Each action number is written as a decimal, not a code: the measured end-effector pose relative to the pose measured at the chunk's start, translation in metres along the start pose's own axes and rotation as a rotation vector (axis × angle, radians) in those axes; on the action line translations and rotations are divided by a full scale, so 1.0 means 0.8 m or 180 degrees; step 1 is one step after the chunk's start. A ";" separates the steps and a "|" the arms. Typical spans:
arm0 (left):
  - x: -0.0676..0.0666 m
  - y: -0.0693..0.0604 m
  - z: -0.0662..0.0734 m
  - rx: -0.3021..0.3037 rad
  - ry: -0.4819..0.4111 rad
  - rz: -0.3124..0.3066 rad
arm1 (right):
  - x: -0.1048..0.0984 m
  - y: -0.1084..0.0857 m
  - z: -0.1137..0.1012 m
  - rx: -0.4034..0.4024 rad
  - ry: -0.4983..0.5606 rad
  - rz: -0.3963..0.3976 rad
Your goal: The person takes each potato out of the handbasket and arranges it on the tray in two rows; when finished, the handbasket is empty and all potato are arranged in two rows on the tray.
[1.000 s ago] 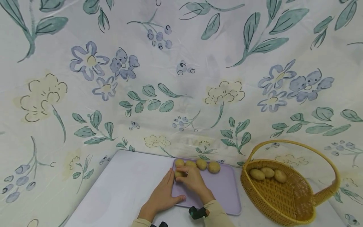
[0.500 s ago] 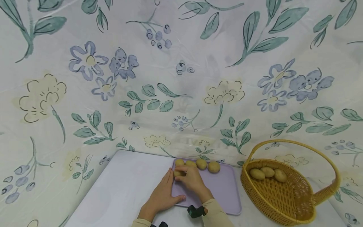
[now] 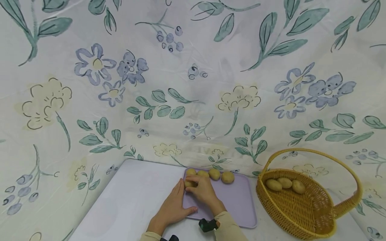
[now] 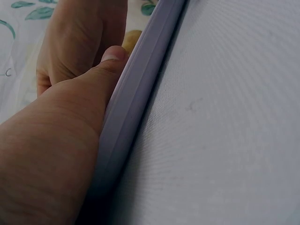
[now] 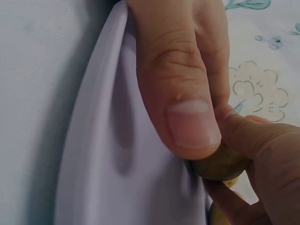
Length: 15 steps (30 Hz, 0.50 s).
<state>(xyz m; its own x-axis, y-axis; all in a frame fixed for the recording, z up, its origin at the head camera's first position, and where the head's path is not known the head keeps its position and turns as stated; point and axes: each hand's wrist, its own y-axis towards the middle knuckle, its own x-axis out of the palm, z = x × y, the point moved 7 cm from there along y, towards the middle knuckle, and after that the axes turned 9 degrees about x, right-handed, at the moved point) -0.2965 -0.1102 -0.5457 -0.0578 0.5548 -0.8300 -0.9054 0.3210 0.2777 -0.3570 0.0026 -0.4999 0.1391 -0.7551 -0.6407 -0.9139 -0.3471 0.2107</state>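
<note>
A potato (image 3: 189,184) lies at the left side of the lilac tray (image 3: 235,204), pinched between the thumb and fingers of my right hand (image 3: 205,192). The right wrist view shows the same potato (image 5: 221,165) partly covered by fingers. My left hand (image 3: 173,204) rests along the tray's left edge, fingers straight and thumb spread over the near left corner. In the left wrist view the tray's rim (image 4: 136,89) runs beside a hand. Several more potatoes (image 3: 214,174) form a row along the tray's far edge; my right hand partly hides one of them.
Right of the tray stands a wicker basket (image 3: 301,209) with a tall arched handle, holding 3 potatoes (image 3: 284,182). The white table (image 3: 129,190) extends to the left. A floral cloth (image 3: 193,100) hangs behind.
My right hand and the potato it pinches have shifted very slightly left, towards the tray's edge. The left hand stays in place.
</note>
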 end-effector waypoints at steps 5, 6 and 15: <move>0.001 0.000 0.000 -0.0001 -0.0013 -0.0025 | 0.001 0.000 0.004 0.0029 0.0046 -0.0021; 0.001 0.000 0.001 -0.0005 -0.0018 -0.0027 | 0.002 0.000 0.004 0.0035 0.0060 -0.0023; -0.003 -0.001 0.004 0.0030 -0.0033 0.0040 | 0.006 0.001 0.004 0.0063 0.0085 -0.0038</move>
<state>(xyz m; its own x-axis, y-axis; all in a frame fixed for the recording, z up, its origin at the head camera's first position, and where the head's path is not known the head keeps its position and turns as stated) -0.2943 -0.1093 -0.5427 -0.0649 0.5667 -0.8214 -0.9006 0.3212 0.2928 -0.3584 0.0008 -0.5052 0.1600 -0.7656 -0.6231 -0.9193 -0.3454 0.1883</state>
